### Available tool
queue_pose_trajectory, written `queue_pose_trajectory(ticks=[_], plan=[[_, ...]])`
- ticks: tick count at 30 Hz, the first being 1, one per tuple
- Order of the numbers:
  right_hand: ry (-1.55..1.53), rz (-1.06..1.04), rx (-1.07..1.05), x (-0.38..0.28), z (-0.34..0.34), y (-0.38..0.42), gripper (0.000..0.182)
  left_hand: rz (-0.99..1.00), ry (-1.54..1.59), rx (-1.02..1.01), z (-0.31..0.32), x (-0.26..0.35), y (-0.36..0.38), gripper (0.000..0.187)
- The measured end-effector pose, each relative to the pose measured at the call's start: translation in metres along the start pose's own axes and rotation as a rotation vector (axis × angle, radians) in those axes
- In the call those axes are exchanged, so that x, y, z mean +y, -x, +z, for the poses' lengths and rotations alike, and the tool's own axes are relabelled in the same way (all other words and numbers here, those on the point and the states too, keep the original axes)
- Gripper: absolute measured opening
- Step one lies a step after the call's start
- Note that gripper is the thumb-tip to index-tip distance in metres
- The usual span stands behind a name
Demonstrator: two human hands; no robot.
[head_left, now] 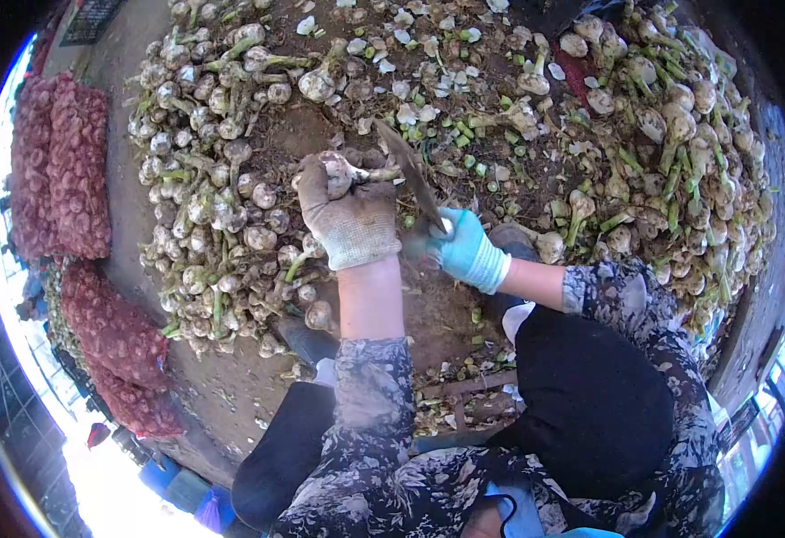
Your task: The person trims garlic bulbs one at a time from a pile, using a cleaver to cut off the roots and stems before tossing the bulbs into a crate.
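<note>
My left hand (347,211), in a soiled white glove, is closed round a garlic bulb (337,170) whose stem points right. In a pale green glove, my right hand (471,251) grips the light handle of a knife (410,170). The broad dark blade slants up and left from the handle, close to the end of the stem. Whether blade and stem touch, I cannot tell. Below the hands lies bare soil with scraps.
Garlic with stems is heaped on the left (222,206) and on the right (679,161). Cut stem pieces (464,134) and skins litter the ground ahead. Full red net sacks (60,170) stand at the far left. My bent knees and shoes are below.
</note>
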State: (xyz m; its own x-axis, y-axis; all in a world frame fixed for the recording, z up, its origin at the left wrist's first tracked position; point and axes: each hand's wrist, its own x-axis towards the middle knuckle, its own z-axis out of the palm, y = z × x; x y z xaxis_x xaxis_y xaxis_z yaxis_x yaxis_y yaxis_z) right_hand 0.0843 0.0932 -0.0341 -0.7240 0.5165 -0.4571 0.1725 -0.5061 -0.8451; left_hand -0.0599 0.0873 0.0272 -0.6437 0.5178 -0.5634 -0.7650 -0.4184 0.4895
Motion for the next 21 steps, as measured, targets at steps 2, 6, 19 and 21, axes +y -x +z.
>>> queue_pose_trajectory(ticks=[2, 6, 19, 21], plan=[[0.235, 0.005, 0.053, 0.0, 0.0, -0.007, 0.024, 0.074, -0.018, 0.057, -0.012, -0.006, -0.008, 0.025], [-0.122, 0.451, 0.307, 0.079, -0.014, -0.012, 0.023, -0.087, 0.148, -0.268, 0.036, 0.001, 0.046, 0.024], [0.289, 0.342, 0.269, 0.01, -0.041, -0.002, 0.034, 0.14, -1.493, 0.704, -0.07, 0.03, -0.077, 0.052], [0.293, 0.275, 0.239, 0.017, -0.048, -0.006, 0.027, 0.37, -1.797, 0.744, -0.124, 0.026, -0.121, 0.038]])
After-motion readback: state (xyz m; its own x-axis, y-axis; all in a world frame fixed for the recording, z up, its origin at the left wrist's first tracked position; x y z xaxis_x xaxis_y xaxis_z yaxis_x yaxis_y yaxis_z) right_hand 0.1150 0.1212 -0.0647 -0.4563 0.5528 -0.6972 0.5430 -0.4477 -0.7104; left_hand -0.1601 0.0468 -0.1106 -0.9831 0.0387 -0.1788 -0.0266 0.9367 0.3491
